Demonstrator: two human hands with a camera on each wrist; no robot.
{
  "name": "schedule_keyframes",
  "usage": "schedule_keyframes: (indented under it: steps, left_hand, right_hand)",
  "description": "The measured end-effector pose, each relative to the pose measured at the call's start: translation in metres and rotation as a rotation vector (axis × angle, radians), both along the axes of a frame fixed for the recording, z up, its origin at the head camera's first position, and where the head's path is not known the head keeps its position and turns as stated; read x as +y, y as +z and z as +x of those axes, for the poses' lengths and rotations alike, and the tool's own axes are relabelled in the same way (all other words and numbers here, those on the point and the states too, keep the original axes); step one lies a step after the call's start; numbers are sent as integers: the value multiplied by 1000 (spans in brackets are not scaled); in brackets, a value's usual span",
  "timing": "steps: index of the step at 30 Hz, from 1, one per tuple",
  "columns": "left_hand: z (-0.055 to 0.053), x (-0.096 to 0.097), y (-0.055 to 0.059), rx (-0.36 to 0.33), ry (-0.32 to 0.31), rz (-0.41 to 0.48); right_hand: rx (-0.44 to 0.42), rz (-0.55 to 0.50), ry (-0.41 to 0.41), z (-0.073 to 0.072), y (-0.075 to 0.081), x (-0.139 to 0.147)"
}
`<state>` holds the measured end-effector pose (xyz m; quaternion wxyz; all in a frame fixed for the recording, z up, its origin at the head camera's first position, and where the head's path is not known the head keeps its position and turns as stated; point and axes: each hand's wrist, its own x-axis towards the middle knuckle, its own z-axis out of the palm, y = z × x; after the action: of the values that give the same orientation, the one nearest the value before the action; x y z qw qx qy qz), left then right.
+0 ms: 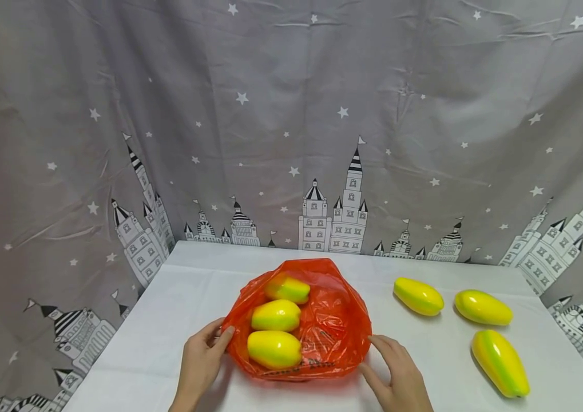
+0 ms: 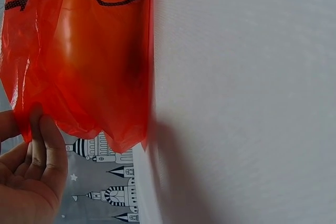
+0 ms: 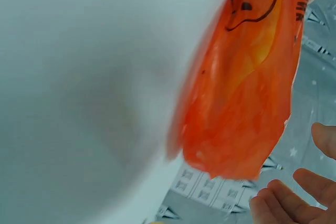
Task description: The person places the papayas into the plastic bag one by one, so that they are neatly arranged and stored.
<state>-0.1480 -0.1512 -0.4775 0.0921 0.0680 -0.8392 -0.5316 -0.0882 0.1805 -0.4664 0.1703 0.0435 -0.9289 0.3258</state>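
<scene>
A red plastic bag [image 1: 329,320] sits on the white table with its mouth spread wide. Inside it, along the left side, lie three glossy yellow-green papayas [image 1: 274,349]. My left hand [image 1: 201,357] pinches the bag's left rim between thumb and fingers, and the left wrist view shows the plastic [image 2: 79,66] gathered there. At the right rim is my right hand [image 1: 396,375], thumb and fingers parted. In the right wrist view, a gap shows between those fingers [image 3: 278,203] and the bag. Printed black lettering and a face mark the bag's outside.
Three more papayas lie on the table to the right of the bag: one nearer the bag [image 1: 418,296], another farther right [image 1: 483,307] and a third closer to me [image 1: 500,363]. A grey curtain [image 1: 270,126] printed with castles and stars hangs behind the white table [image 1: 152,320].
</scene>
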Motion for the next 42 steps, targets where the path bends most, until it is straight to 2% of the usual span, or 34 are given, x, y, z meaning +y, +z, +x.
schedule_keyframes:
  steps: [7,17,24,28,31,35,42]
  left_hand:
    - [1,0,2,3,-2,15]
    - [1,-2,2,-12,1,25]
    - [1,-3,2,-24,6,16]
    - [2,-3,1,-18,1,19]
    - [2,-4,1,-12,-5,28]
    - [2,-4,2,-20,-5,30]
    - [3,-4,3,-22,-5,31]
  right_hand:
    - [50,74,-75,9,-13,27]
    - [87,160,-174,14,-21,73]
    - [33,205,-225,11,-19,102]
    - [66,216,-236,10,-18,119]
    - [60,239,-237,9,-18,132]
    - [-27,252,-269,7,-17,146]
    - [-317,154,-402,0,-11,170]
